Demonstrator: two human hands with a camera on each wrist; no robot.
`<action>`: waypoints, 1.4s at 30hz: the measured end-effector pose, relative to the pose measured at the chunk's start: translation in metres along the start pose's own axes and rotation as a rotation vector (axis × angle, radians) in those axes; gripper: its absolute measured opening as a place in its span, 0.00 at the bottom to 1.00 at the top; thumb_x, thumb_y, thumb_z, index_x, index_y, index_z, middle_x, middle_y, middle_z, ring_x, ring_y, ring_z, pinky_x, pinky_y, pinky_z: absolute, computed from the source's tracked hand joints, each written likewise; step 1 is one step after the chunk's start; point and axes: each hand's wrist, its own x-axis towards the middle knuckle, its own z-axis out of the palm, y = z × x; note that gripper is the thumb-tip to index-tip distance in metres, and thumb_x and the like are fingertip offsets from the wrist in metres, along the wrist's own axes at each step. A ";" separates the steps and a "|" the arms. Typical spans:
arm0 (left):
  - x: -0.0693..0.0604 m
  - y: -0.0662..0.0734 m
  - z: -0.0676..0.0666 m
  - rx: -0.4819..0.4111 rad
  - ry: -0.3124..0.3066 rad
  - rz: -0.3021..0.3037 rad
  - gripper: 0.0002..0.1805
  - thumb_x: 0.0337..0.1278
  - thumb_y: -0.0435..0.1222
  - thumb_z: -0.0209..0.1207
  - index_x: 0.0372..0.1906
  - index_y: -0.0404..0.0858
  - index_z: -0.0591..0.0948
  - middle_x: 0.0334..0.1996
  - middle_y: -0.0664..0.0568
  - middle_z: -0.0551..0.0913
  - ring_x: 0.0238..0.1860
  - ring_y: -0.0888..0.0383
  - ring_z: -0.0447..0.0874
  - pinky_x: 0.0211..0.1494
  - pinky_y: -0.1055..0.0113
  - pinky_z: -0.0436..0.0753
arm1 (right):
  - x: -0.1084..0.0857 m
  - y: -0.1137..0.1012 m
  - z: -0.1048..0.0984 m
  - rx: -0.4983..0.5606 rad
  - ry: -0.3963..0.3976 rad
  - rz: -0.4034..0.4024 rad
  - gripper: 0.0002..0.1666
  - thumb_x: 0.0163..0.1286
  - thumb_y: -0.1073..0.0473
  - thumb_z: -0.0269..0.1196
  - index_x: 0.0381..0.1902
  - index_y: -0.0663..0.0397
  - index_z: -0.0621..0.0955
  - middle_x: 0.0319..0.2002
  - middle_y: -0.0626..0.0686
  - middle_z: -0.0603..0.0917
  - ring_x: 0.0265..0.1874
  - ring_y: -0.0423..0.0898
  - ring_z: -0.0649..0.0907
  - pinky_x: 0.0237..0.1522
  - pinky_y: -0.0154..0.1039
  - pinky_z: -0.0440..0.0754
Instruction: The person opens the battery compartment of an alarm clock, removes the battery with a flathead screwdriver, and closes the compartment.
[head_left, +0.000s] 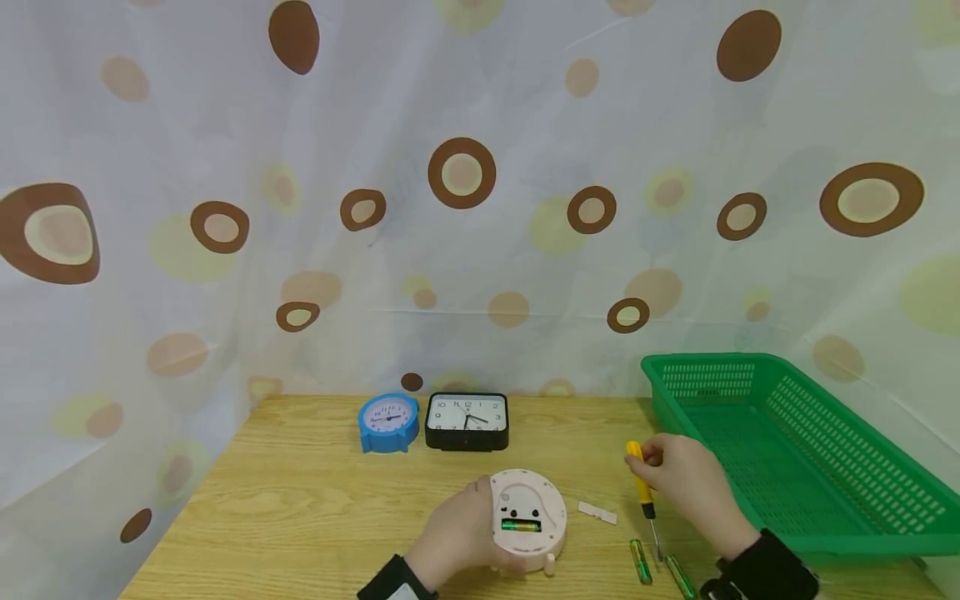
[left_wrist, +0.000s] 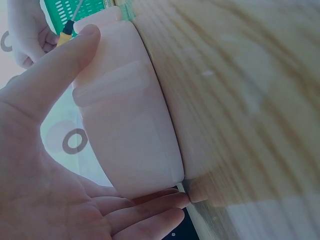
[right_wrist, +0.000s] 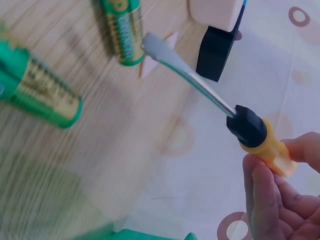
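A round pale pink clock (head_left: pixel 534 543) lies on the table with its back facing up. A green battery (head_left: pixel 521 526) sits in its uncovered compartment. My left hand (head_left: pixel 467 527) grips the clock by its side, the thumb and fingers curved around the rim in the left wrist view. My right hand (head_left: pixel 692 482) pinches the yellow handle of a flathead screwdriver (right_wrist: pixel 255 134), its metal shaft pointing down toward the table. Beside the clock lies a small pink battery cover (head_left: pixel 597 512). Close to the screwdriver's tip are two loose green batteries, one nearer (head_left: pixel 680 577) and another (head_left: pixel 641 561).
A blue round alarm clock (head_left: pixel 388 423) and a black rectangular clock (head_left: pixel 467 421) stand at the back of the wooden table (head_left: pixel 315 500). A green plastic basket (head_left: pixel 802 467) occupies the right side. Behind everything hangs a patterned curtain (head_left: pixel 405 83).
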 end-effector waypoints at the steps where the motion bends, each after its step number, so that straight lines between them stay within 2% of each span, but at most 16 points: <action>1: 0.000 0.000 0.000 0.006 0.001 0.001 0.65 0.29 0.59 0.87 0.69 0.23 0.70 0.56 0.35 0.85 0.52 0.44 0.86 0.61 0.44 0.87 | 0.000 -0.001 0.000 0.015 0.001 0.006 0.12 0.71 0.56 0.70 0.39 0.62 0.88 0.31 0.51 0.88 0.27 0.43 0.79 0.30 0.39 0.75; 6: 0.000 -0.001 0.001 0.006 -0.001 -0.001 0.65 0.29 0.59 0.87 0.69 0.23 0.70 0.56 0.35 0.85 0.52 0.45 0.86 0.61 0.45 0.87 | 0.001 -0.004 0.001 0.151 -0.004 0.053 0.13 0.73 0.55 0.69 0.41 0.62 0.87 0.31 0.51 0.90 0.27 0.43 0.84 0.29 0.38 0.77; 10: 0.001 -0.001 0.001 -0.005 -0.003 -0.007 0.65 0.29 0.58 0.87 0.70 0.23 0.70 0.57 0.35 0.85 0.54 0.44 0.86 0.62 0.44 0.86 | 0.004 -0.007 0.001 0.371 -0.031 0.095 0.14 0.77 0.57 0.66 0.47 0.67 0.84 0.37 0.57 0.92 0.33 0.45 0.90 0.36 0.39 0.90; 13: 0.002 -0.001 0.001 -0.010 -0.002 -0.001 0.65 0.30 0.57 0.87 0.71 0.24 0.70 0.58 0.35 0.84 0.55 0.43 0.86 0.63 0.43 0.86 | 0.006 -0.008 0.003 0.524 -0.048 0.117 0.15 0.80 0.60 0.63 0.51 0.70 0.82 0.42 0.61 0.93 0.38 0.46 0.92 0.41 0.40 0.93; 19: 0.001 -0.001 0.001 -0.006 0.000 0.000 0.65 0.30 0.57 0.87 0.71 0.24 0.70 0.59 0.35 0.84 0.55 0.43 0.86 0.63 0.43 0.86 | 0.007 -0.014 0.006 0.619 -0.007 0.106 0.20 0.81 0.61 0.62 0.61 0.72 0.80 0.46 0.62 0.93 0.39 0.37 0.92 0.42 0.37 0.92; 23: 0.001 -0.002 0.001 0.016 0.011 0.010 0.66 0.29 0.58 0.87 0.71 0.23 0.69 0.59 0.35 0.84 0.56 0.43 0.86 0.62 0.44 0.86 | 0.007 -0.020 0.007 0.737 0.036 0.128 0.24 0.81 0.59 0.63 0.66 0.70 0.79 0.45 0.55 0.94 0.37 0.31 0.91 0.44 0.34 0.92; 26: 0.000 -0.002 0.001 0.026 0.019 0.017 0.67 0.28 0.59 0.87 0.71 0.23 0.69 0.59 0.35 0.84 0.56 0.43 0.86 0.62 0.45 0.87 | 0.007 -0.023 0.009 0.837 0.073 0.129 0.21 0.80 0.56 0.65 0.60 0.68 0.81 0.38 0.44 0.94 0.37 0.30 0.91 0.44 0.32 0.91; 28: 0.000 -0.002 0.001 0.025 0.019 0.016 0.67 0.28 0.59 0.87 0.71 0.23 0.69 0.59 0.35 0.84 0.56 0.43 0.86 0.62 0.45 0.87 | 0.008 -0.024 0.011 0.907 0.080 0.116 0.19 0.81 0.54 0.64 0.55 0.67 0.80 0.35 0.38 0.93 0.37 0.32 0.91 0.44 0.31 0.91; 31: 0.000 -0.001 0.001 0.013 0.012 0.005 0.66 0.29 0.59 0.87 0.71 0.24 0.70 0.59 0.34 0.84 0.55 0.42 0.86 0.62 0.44 0.86 | 0.008 -0.025 0.014 1.027 0.071 0.065 0.19 0.84 0.51 0.58 0.53 0.64 0.74 0.36 0.35 0.93 0.40 0.34 0.92 0.46 0.29 0.90; 35: 0.001 0.000 0.000 0.004 0.004 -0.008 0.65 0.29 0.58 0.87 0.70 0.24 0.70 0.57 0.34 0.85 0.54 0.43 0.86 0.62 0.43 0.87 | 0.009 -0.025 0.019 1.185 0.050 -0.036 0.21 0.88 0.47 0.50 0.55 0.62 0.67 0.42 0.37 0.94 0.45 0.35 0.92 0.50 0.30 0.89; 39: 0.001 0.000 0.000 0.004 0.001 -0.018 0.65 0.29 0.58 0.87 0.70 0.24 0.70 0.57 0.34 0.85 0.53 0.43 0.86 0.62 0.43 0.87 | 0.009 -0.026 0.022 1.281 0.040 -0.153 0.22 0.89 0.45 0.44 0.55 0.62 0.64 0.48 0.41 0.94 0.50 0.37 0.92 0.53 0.33 0.89; 42: 0.001 -0.001 0.000 0.005 -0.001 -0.021 0.65 0.29 0.58 0.87 0.71 0.24 0.70 0.57 0.34 0.85 0.53 0.44 0.86 0.62 0.43 0.87 | 0.010 -0.025 0.024 1.358 0.021 -0.207 0.22 0.89 0.45 0.42 0.54 0.62 0.62 0.51 0.43 0.93 0.52 0.38 0.91 0.56 0.34 0.88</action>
